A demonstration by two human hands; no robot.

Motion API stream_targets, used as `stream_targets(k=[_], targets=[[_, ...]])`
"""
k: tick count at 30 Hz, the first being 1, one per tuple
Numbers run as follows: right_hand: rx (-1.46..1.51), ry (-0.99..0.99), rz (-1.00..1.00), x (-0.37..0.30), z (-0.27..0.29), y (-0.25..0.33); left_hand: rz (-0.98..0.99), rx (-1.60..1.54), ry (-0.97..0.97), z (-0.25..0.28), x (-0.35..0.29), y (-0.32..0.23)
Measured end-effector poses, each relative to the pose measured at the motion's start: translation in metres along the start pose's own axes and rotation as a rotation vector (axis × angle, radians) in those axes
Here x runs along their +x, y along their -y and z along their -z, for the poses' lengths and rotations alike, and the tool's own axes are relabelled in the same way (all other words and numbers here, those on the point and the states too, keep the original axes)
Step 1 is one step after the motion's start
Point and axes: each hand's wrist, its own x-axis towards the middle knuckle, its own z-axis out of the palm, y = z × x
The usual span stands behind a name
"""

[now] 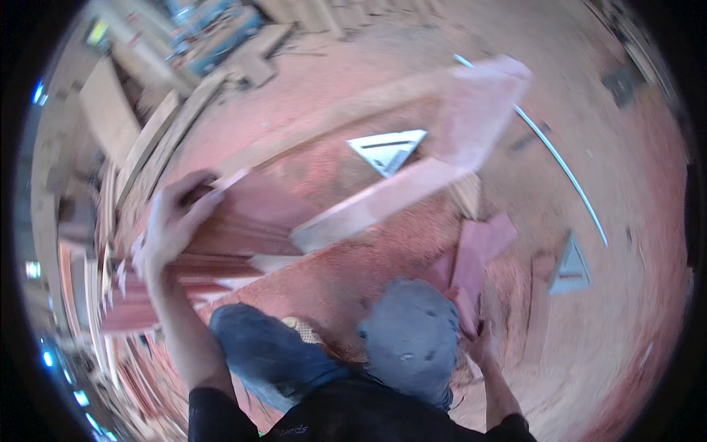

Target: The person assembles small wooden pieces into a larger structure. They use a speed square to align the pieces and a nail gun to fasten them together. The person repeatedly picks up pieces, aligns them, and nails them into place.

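A long open wooden frame (pixel 390 199) of pale pinkish boards lies slantwise before me, its broad far end panel raised at the right. At its near left end, my left hand (pixel 168 221) has its fingers and thumb curled round the corner. Stacked reddish boards (pixel 243 239) are beneath and beside that hand. Low on the right, my right hand (pixel 480 345) is closed round the lower end of a reddish wooden piece (pixel 471 276), beside my knee. Motion blurs both hands, and the right fingers are partly hidden.
Reddish sawdust (pixel 383 250) covers the ground. A white triangular square (pixel 387 151) lies inside the frame and another triangle (pixel 571 267) to the right. A thin pale strip (pixel 563 168) curves across the far right. Lumber (pixel 158 140) and a blue machine (pixel 217 37) stand at far left.
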Motion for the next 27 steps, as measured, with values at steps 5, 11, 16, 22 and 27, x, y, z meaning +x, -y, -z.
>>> stream_targets(k=[5, 11, 16, 22, 27], targets=[[0.135, 0.037, 0.272, 0.037, 0.028, 0.118, -0.061, 0.007, -0.028, 0.0, 0.009, -0.001], [0.644, 0.108, 0.76, 0.106, -0.001, 0.345, -0.137, 0.084, -0.109, -0.002, 0.008, 0.005], [0.723, 0.201, 0.986, 0.117, -0.075, 0.476, -0.236, 0.119, -0.184, -0.005, -0.001, 0.004], [0.687, 0.318, 1.065, 0.105, -0.146, 0.501, -0.241, 0.162, -0.202, -0.007, -0.014, 0.001], [0.637, 0.32, 1.09, 0.111, -0.167, 0.485, -0.266, 0.142, -0.217, -0.006, -0.017, 0.0]])
